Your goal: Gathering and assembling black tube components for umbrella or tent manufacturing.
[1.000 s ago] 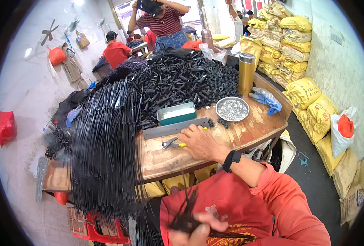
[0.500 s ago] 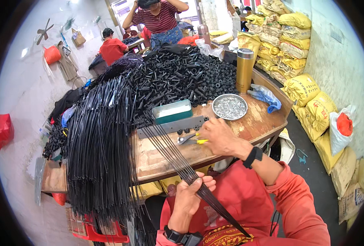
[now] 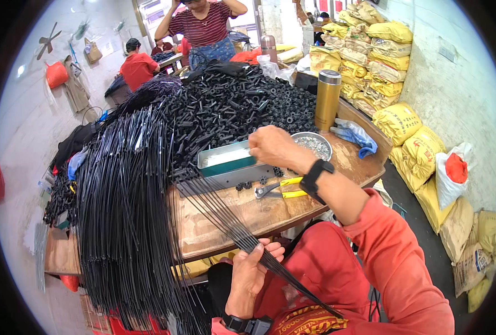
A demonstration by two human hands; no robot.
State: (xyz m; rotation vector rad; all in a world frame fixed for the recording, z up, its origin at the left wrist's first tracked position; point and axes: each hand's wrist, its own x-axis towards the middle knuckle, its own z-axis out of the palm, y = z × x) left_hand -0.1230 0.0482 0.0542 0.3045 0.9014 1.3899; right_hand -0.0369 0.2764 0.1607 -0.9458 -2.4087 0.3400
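Note:
My left hand (image 3: 250, 271) is closed around a slim bundle of thin black rods (image 3: 228, 228), which fan out over the table edge and slant down across my lap. My right hand (image 3: 276, 148) hovers at the right end of a green open box (image 3: 225, 163) with a pale inside. Its fingers are curled; anything between them is hidden. Beside that hand is a round metal dish (image 3: 330, 148) of small silvery pieces, partly covered by it. Yellow-handled pliers (image 3: 294, 194) lie below my right wrist. Small black ribbed pieces (image 3: 244, 185) sit by a grey metal bar (image 3: 225, 180).
A large heap of black tubular parts (image 3: 225, 106) covers the table's back. At the left, a thick mass of black rods (image 3: 127, 206) hangs over the front edge. A golden flask (image 3: 327, 100) and blue-grey gloves (image 3: 357, 137) stand right. Yellow sacks (image 3: 393, 50) line the wall.
My right hand has moved from beside the pliers up and left to the green box, uncovering the yellow handles. The left hand keeps its hold on the rods. The view has shifted slightly.

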